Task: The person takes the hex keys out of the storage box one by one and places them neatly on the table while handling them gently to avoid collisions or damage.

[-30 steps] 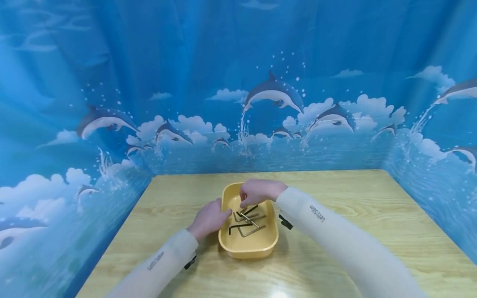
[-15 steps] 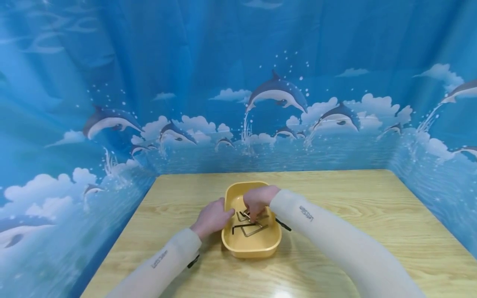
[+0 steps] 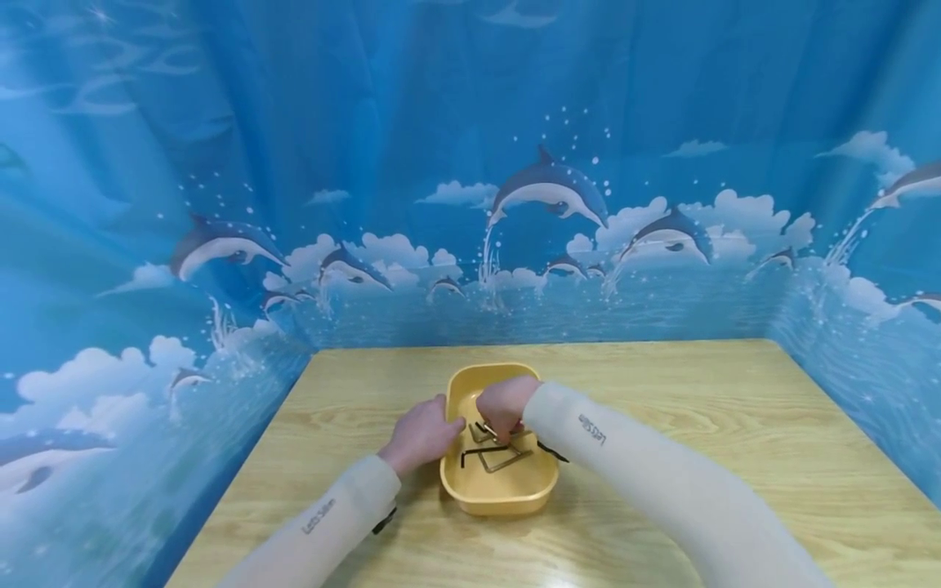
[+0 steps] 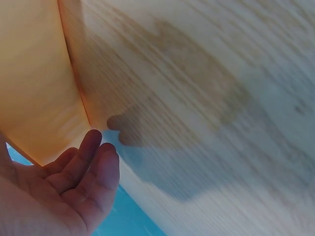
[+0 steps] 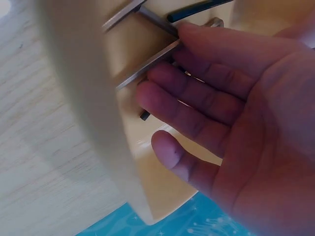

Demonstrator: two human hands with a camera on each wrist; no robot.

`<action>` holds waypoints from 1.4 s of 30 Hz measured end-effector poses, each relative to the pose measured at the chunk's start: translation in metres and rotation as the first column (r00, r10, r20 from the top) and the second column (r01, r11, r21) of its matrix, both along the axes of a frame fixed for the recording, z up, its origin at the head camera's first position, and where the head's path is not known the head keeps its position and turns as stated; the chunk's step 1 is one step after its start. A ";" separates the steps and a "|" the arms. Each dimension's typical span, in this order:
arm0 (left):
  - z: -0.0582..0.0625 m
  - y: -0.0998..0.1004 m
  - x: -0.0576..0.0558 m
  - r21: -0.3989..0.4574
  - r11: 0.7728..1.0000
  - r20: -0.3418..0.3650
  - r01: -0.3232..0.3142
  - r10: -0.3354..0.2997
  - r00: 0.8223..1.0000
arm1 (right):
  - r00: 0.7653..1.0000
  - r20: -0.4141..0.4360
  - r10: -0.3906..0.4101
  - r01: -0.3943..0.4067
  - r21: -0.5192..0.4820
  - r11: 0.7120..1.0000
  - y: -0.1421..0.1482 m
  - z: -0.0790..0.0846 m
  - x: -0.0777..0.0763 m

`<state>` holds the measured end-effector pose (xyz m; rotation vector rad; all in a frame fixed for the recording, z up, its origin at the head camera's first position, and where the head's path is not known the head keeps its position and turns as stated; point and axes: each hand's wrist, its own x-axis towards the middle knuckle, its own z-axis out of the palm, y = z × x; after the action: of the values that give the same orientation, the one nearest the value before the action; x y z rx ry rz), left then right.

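A yellow plastic basin (image 3: 503,505) stands on the wooden table with several L-shaped hex keys inside, some silver and some black. On its left side my left hand (image 3: 419,434) grips the rim, thumb over the edge and fingers along the outer wall. My right hand (image 3: 507,402) reaches down into the basin from the right. In the right wrist view its thumb and forefinger pinch a silver hex key (image 5: 145,66), while the other fingers curl loosely. Left of that hand lies a black hex key (image 3: 481,449), and a silver hex key (image 3: 506,464) lies toward the near end.
The pale wood-grain table (image 3: 662,457) extends around the basin. A blue curtain (image 3: 412,302) printed with dolphins and clouds hangs along the back and both sides. Both forearms wear white sleeves, and the right sleeve (image 3: 647,465) crosses the table's right half.
My right hand has moved down and nearer from the basin's far part into the hex keys, and its thumb and forefinger now close on one. The left hand stays on the rim.
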<state>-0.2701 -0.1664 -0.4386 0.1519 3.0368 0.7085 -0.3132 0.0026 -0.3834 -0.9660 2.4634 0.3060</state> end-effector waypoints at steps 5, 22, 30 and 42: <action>-0.001 0.001 0.001 -0.010 1.000 0.003 -0.008 0.008 1.000 | 1.000 0.006 0.013 -0.013 -0.008 1.000 0.000 -0.001 -0.001; 0.001 0.002 0.002 -0.007 1.000 0.019 -0.007 0.007 1.000 | 0.999 0.042 0.004 0.000 -0.082 0.997 0.008 0.001 -0.005; 0.002 0.004 0.000 0.020 1.000 0.039 -0.004 0.004 0.999 | 0.996 0.084 0.018 0.000 -0.204 0.979 0.017 0.011 -0.005; 0.003 0.003 0.002 -0.001 1.000 0.023 -0.005 0.005 1.000 | 0.990 0.093 0.101 -0.050 -0.441 0.896 0.035 0.023 0.003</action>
<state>-0.2679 -0.1631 -0.4357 0.1349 3.0171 0.7035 -0.3105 0.0374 -0.3601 -1.2232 2.4385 -0.2912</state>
